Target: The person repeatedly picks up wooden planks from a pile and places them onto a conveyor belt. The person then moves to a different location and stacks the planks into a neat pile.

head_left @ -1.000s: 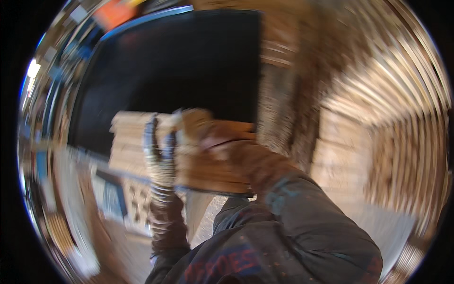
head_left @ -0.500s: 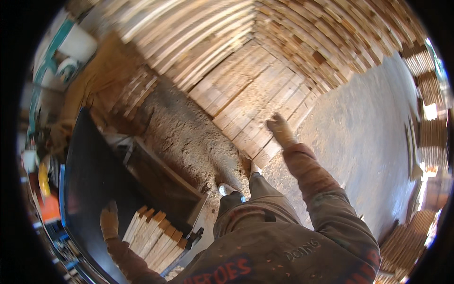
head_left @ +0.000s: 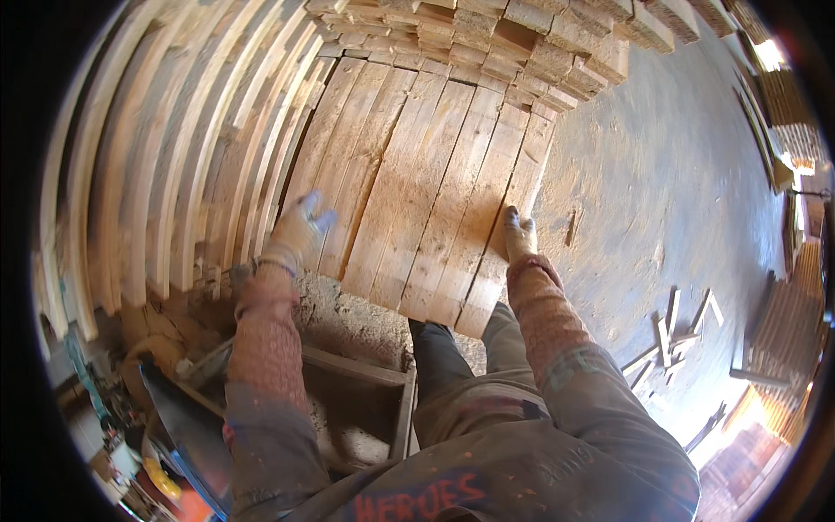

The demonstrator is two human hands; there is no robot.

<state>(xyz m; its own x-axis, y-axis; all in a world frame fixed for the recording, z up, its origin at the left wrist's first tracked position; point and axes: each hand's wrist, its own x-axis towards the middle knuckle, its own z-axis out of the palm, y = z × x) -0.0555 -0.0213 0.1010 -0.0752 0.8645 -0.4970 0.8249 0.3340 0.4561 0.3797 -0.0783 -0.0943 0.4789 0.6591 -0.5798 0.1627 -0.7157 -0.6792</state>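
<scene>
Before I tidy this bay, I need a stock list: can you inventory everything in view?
plank platform: one, light brown, centre
stacked boards: many, pale wood, left and upper left
stacked wood pieces: many, tan, top
floor: one, grey, right
loose wood strips: several, pale, on the floor at lower right
ribbed stacks: several, brown, far right
open wooden box: one, brown, lower left of centre
panel: one, black with blue edge, lower left
yellow object: one, yellow, lower-left rim, kind unclear
jacket: one, dark grey, bottom
left hand: one, pale glove-like covering, at the platform's left edge
right hand: one, similar covering, at its right edge
</scene>
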